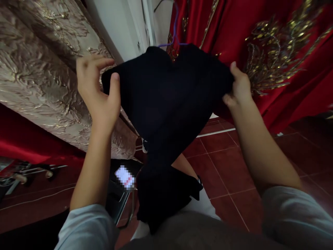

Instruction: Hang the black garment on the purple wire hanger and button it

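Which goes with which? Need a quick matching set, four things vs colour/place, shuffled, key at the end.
Column 1
1. Hanger
2. Garment
3. Right hand
4. Floor

Column 2
A. At the garment's edge, picture right
B. Purple
C. Reddish tiles
D. Near-black

Pairs: 1-B, 2-D, 3-A, 4-C

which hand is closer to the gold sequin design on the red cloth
Right. The right hand, at one side of the dark garment, appears beside the gold sequin design; the left hand is at the garment's opposite side, farther off.
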`<action>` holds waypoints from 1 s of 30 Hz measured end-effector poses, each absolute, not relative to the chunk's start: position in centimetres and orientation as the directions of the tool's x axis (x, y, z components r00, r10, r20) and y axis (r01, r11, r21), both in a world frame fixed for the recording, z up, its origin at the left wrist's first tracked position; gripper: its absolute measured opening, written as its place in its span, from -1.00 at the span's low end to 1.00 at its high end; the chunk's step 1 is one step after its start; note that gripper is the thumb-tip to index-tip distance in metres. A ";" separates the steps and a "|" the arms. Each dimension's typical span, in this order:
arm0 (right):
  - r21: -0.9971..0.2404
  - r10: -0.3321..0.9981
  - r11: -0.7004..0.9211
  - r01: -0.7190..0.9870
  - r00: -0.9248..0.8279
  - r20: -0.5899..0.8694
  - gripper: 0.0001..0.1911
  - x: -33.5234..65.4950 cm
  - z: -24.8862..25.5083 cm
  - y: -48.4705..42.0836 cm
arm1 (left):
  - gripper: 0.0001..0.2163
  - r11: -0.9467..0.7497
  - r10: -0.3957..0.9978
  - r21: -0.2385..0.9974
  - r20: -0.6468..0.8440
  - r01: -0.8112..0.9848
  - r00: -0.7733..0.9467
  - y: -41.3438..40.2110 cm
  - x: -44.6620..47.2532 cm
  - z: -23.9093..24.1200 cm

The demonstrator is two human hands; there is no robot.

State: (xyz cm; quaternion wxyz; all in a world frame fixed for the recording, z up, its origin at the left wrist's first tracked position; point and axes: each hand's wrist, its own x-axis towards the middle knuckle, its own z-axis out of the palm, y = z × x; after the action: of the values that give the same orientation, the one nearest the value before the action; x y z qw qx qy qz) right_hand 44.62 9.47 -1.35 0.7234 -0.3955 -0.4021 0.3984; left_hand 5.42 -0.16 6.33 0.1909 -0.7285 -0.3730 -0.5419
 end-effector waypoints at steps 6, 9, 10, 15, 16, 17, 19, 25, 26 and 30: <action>-0.547 0.567 0.809 -0.215 0.530 0.631 -0.71 41.1 -0.1 -2.3 | -0.79 -0.646 0.763 0.750 0.628 0.140 0.156 -3.2 7.6 4.8; -0.628 0.636 0.764 0.148 -0.006 0.772 -0.75 37.6 0.4 -8.4 | -0.64 -0.345 0.880 0.920 0.386 -0.188 0.276 -4.9 9.9 4.3; -0.616 0.646 0.762 0.200 -0.303 0.701 -0.85 36.4 0.3 -9.9 | -0.61 -0.236 0.915 0.942 0.299 -0.241 0.273 -5.5 10.4 4.0; -0.553 0.455 0.815 0.172 -0.781 0.428 -0.67 33.0 -1.2 -12.6 | -0.53 -0.132 0.976 0.989 0.142 -0.070 0.165 -8.4 9.4 1.3; -0.568 0.440 0.808 0.154 -0.799 0.410 -0.60 33.0 -1.5 -12.2 | -0.56 -0.187 0.962 0.982 0.177 0.029 0.209 -9.1 8.5 1.0; -0.587 0.441 0.799 0.134 -0.793 0.420 -0.56 33.2 -1.7 -11.5 | -0.61 -0.257 0.936 0.956 0.208 0.145 0.285 -9.8 7.6 0.9; -0.612 0.507 0.781 0.125 -0.699 0.505 -0.54 34.0 -2.1 -9.3 | -0.65 -0.421 0.841 0.826 0.199 0.375 0.504 -11.3 5.9 1.5; -0.655 0.741 0.668 0.352 -0.396 0.543 -0.53 36.1 -4.9 -1.4 | -0.58 -0.696 0.649 0.492 0.120 0.523 0.752 -13.1 3.3 4.4; -0.710 0.774 0.617 0.339 -0.427 0.468 -0.67 36.5 -5.2 -0.9 | -0.61 -0.711 0.668 0.452 0.195 0.538 0.718 -12.6 2.8 4.4; -0.948 0.856 0.285 0.145 -0.483 0.183 -0.65 38.2 -4.1 -0.8 | -0.73 -0.697 0.705 0.302 0.455 0.651 0.544 -9.0 0.1 3.4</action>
State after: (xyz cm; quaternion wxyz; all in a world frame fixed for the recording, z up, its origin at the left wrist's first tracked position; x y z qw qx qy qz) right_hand 38.15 -0.83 -4.08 0.3674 -0.3516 -0.7122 0.4838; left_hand 0.10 -9.02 3.42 -0.0485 -0.8774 -0.3863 -0.2804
